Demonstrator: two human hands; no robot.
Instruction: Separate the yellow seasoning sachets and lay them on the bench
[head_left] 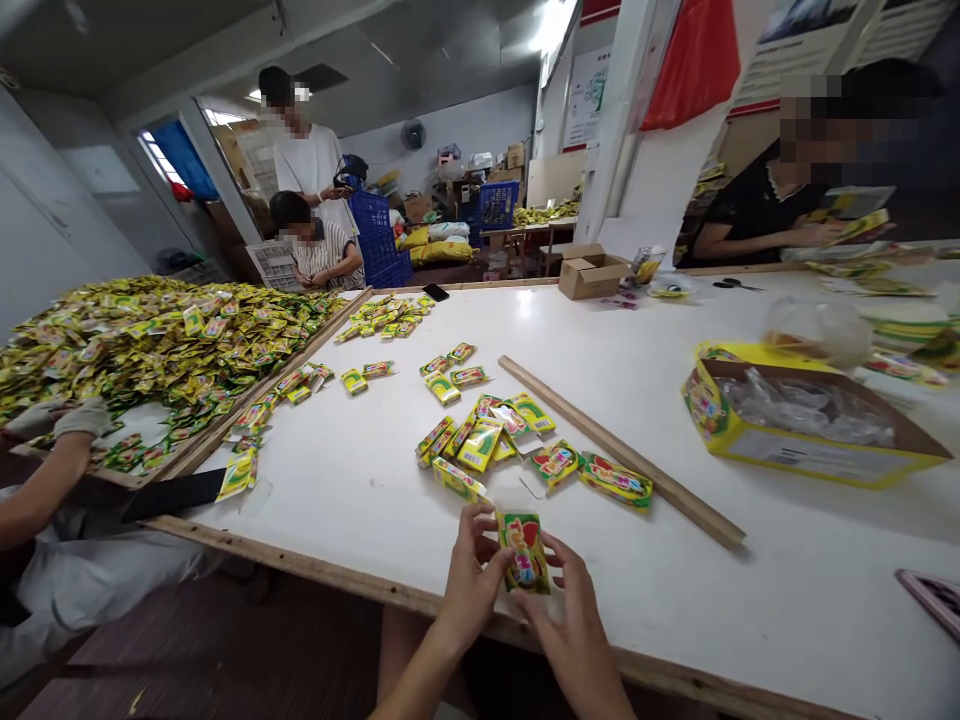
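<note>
Close to the near edge of the table, a small green and yellow printed packet (526, 553) is held upright between both hands. My left hand (474, 570) pinches its left side, with the thumb across the front. My right hand (568, 598) grips the right side and lower corner, its fingers partly behind the packet. Just beyond lies a loose pile of small yellow and green boxes (480, 443), some with flaps sticking out. Two wider packets, one a long green packet (616, 482), rest to the right of that pile.
A wooden strip (622, 450) lies slanted across the white table (360, 545). To the right stands a yellow display box (810, 455) holding clear plastic bags. A large heap of packets (165, 330) fills the left side, where a co-worker's gloved hand (82, 418) rests. A phone (934, 600) lies far right.
</note>
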